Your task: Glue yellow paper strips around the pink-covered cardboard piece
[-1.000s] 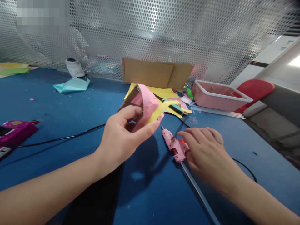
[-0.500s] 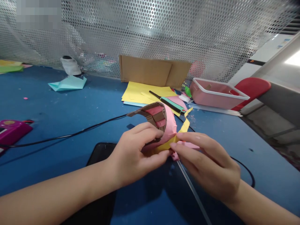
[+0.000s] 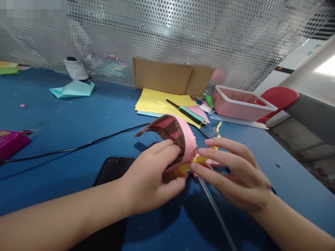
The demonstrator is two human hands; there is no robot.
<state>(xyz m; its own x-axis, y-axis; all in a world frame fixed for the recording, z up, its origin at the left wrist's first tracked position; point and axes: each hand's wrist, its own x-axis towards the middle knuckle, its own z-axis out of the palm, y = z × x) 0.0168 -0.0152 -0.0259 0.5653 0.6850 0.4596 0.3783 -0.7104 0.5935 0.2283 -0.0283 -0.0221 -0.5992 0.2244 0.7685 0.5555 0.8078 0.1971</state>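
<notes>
My left hand (image 3: 151, 177) grips a curved strip of brown cardboard covered with pink paper (image 3: 174, 134), thumb and fingers closed on its lower end. My right hand (image 3: 232, 172) pinches a yellow paper strip (image 3: 199, 160) that hangs from the same piece, its other fingers stretched out. Both hands meet above the blue table (image 3: 78, 115). The pink glue gun lies mostly hidden under my right hand; only its clear glue stick (image 3: 216, 212) shows, running toward me.
A black phone (image 3: 112, 167) lies under my left wrist. A black cable (image 3: 78, 148) crosses the table. Yellow paper sheets (image 3: 157, 101) with a black and teal cutter (image 3: 188, 113), a cardboard piece (image 3: 170, 76), a pink tray (image 3: 240, 106), folded teal paper (image 3: 72, 89) and a magenta box (image 3: 10, 141) lie around.
My right hand left the glue gun and took hold of the yellow strip. My left hand brought the pink cardboard piece down and nearer to me.
</notes>
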